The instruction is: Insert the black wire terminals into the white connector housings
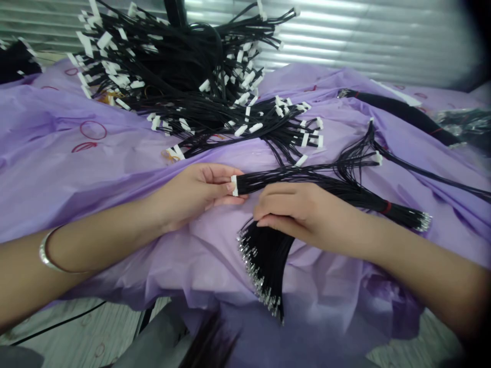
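Observation:
My left hand [195,191] pinches a small white connector [234,185] at the end of a group of black wires [299,176] that run off to the right. My right hand [297,209] lies fingers-down over a thick bundle of black wires [264,255], closed around it. The bundle's metal-tipped ends [259,278] fan out below the hand, and its other end [424,221], bound by a red band [387,207], points right. A silver bracelet [45,251] sits on my left wrist.
A large heap of black wire assemblies with white connectors [192,82] lies at the back on the purple plastic sheet [57,174]. Another bound black bundle [406,115] lies at the right. A corrugated grey wall [364,36] stands behind. A grey floor [76,327] shows below.

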### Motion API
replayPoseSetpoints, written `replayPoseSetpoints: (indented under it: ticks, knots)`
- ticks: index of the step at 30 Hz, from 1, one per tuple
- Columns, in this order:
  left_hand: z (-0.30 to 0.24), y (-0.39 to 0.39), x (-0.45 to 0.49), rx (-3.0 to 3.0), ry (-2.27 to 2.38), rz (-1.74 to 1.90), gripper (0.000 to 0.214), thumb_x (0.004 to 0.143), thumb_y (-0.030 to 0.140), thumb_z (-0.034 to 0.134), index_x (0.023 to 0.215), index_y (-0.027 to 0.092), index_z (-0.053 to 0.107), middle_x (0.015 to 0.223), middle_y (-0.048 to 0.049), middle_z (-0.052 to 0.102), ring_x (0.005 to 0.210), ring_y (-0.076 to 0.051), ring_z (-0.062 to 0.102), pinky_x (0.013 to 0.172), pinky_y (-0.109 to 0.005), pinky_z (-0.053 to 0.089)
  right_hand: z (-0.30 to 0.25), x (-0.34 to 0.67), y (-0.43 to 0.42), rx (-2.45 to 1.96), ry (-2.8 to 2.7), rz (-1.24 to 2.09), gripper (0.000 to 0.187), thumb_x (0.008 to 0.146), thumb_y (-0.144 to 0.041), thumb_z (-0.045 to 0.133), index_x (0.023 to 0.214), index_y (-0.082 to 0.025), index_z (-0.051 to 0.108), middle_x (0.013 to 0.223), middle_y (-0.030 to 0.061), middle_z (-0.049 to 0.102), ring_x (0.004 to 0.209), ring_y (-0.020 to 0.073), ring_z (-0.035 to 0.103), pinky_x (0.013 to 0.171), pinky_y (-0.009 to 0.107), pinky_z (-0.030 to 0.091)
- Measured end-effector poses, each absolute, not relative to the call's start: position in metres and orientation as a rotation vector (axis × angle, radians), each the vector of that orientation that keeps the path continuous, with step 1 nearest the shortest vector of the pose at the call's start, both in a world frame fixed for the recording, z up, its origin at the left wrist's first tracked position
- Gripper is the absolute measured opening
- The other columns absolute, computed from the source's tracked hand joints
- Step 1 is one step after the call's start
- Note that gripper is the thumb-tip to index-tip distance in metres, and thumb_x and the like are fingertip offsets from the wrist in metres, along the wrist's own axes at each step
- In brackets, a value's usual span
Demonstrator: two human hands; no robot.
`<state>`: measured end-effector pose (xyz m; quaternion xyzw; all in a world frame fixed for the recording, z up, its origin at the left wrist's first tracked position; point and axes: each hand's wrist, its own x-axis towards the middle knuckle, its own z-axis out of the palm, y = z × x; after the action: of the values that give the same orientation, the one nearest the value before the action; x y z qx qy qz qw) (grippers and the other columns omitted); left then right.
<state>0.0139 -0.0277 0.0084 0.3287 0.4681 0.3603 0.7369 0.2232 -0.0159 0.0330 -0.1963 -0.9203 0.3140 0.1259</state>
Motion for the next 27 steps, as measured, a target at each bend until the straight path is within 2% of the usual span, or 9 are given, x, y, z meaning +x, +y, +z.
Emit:
replayPoseSetpoints:
  ticks: [3,8,13,18,27]
  knots:
    - [0.008,-0.027,0.013,0.714,0.998,0.806,0.016,0.076,0.004,0.062,0.085,0.016,0.068,0.072,0.001,0.069,0.069,-0.01,0.068,0.074,-0.021,0.056,0.034,0.223,-0.014,-0.604,-2.544,0.897,0.012,0.09,-0.016,0.053,0.095,-0.014,0.064,0.085,0.0038,0.058,0.077,0.0112,0.055,0.069,0.022,0.042]
    - [0.008,-0.027,0.014,0.736,1.01,0.801,0.017,0.075,0.004,0.062,0.088,0.014,0.068,0.083,-0.0028,0.071,0.074,-0.012,0.068,0.075,-0.022,0.056,0.031,0.219,-0.016,-0.669,-2.434,0.899,0.008,0.087,-0.014,0.056,0.086,-0.012,0.064,0.085,0.0032,0.06,0.078,0.0099,0.056,0.072,0.021,0.043]
    - [0.007,-0.028,0.015,0.776,1.023,0.798,0.017,0.073,0.007,0.067,0.088,0.014,0.069,0.08,-0.0025,0.072,0.075,-0.014,0.069,0.076,-0.023,0.056,0.025,0.215,-0.015,-0.921,-2.388,0.677,0.008,0.08,-0.009,0.06,0.075,-0.012,0.064,0.064,-0.003,0.055,0.057,0.0061,0.048,0.056,0.018,0.036]
    - [0.007,-0.03,0.017,0.858,1.066,0.776,0.019,0.074,0.008,0.065,0.091,0.014,0.069,0.081,-0.0014,0.072,0.075,-0.013,0.069,0.074,-0.021,0.054,0.018,0.21,-0.012,-1.001,-2.371,0.682,0.011,0.073,-0.005,0.062,0.064,-0.011,0.063,0.055,-0.0049,0.052,0.051,0.0044,0.044,0.052,0.018,0.031]
    - [0.006,-0.029,0.018,0.98,1.031,0.76,0.017,0.076,0.011,0.065,0.092,0.013,0.069,0.086,-0.003,0.072,0.08,-0.012,0.067,0.077,-0.023,0.054,0.015,0.203,-0.015,-1.007,-2.438,0.608,0.015,0.079,-0.009,0.06,0.064,-0.01,0.06,0.061,-0.0017,0.055,0.057,0.0068,0.046,0.056,0.02,0.032]
